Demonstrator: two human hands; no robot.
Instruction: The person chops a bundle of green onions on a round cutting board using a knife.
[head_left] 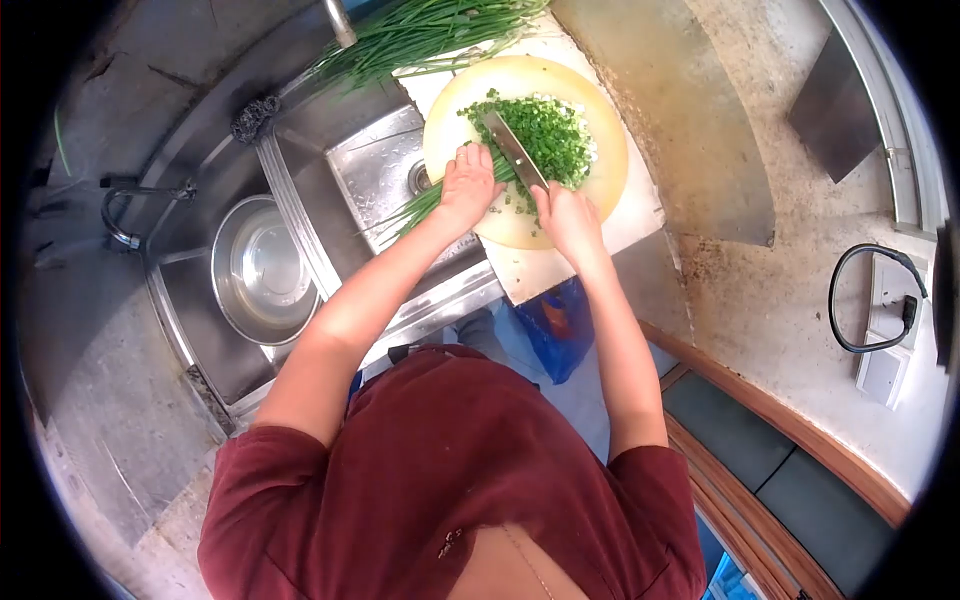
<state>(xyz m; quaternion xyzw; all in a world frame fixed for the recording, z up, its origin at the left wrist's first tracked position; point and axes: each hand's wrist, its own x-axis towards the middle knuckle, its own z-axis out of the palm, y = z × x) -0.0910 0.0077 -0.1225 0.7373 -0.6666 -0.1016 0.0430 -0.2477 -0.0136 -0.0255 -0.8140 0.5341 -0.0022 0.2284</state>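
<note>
My right hand [568, 215] is wrapped round the handle of a kitchen knife [516, 152], whose blade points up and to the left across the greens. Long scallions [414, 212] are pressed down under my left hand [466, 188], with their ends sticking out over the sink edge. Just left of the blade, the fingers of that hand lie close together on the stalks. A heap of chopped scallions [556, 135] covers the middle of a round yellowish cutting board [612, 165], right of the knife.
Under the board is a white slab [640, 205] beside a double steel sink [300, 240]. A metal bowl [265, 270] sits in the left basin. More uncut scallions [440, 35] lie behind the sink near a faucet [340, 25]. A blue bag [555, 330] hangs below the slab.
</note>
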